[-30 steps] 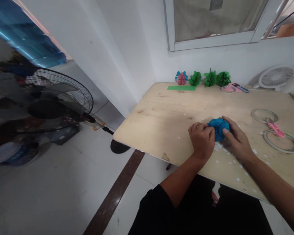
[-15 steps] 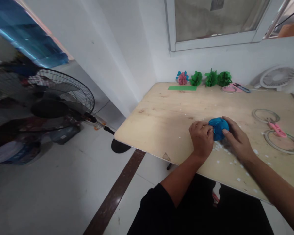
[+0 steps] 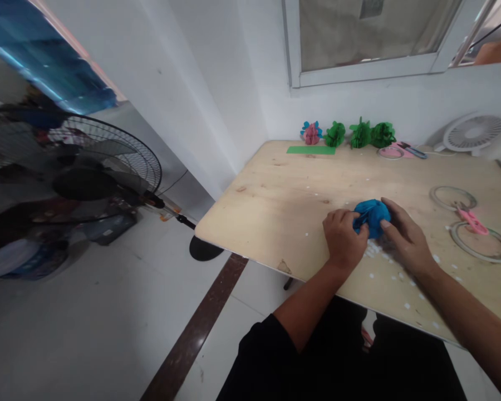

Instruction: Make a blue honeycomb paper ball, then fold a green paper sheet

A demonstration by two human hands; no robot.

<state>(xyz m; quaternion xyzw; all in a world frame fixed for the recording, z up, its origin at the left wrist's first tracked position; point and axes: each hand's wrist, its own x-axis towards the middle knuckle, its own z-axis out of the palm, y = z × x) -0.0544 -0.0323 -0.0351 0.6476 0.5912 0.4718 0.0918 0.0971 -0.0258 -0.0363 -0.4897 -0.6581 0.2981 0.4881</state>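
Observation:
A blue paper ball point(image 3: 374, 217) with folded layers is held between my two hands just above the table. My left hand point(image 3: 345, 235) pinches its left side, thumb in front and fingers behind. Around the right side curves my right hand point(image 3: 406, 236), its thumb on the near face and its fingers on the far edge. Small white paper bits point(image 3: 373, 249) lie scattered on the table below and to the right of the ball. Part of the ball is hidden by my fingers.
The wooden table point(image 3: 259, 214) meets a white wall. Along its back stand green paper balls point(image 3: 360, 133), a pink and blue one point(image 3: 311, 133), a green strip point(image 3: 311, 150) and a white fan point(image 3: 472, 132). Rings with a pink clip point(image 3: 472, 221) lie right. A black fan point(image 3: 83, 167) stands left.
My left thumb and fingers have moved apart slightly on the ball, and its left side shows more open folds. My right hand has kept nearly the same hold.

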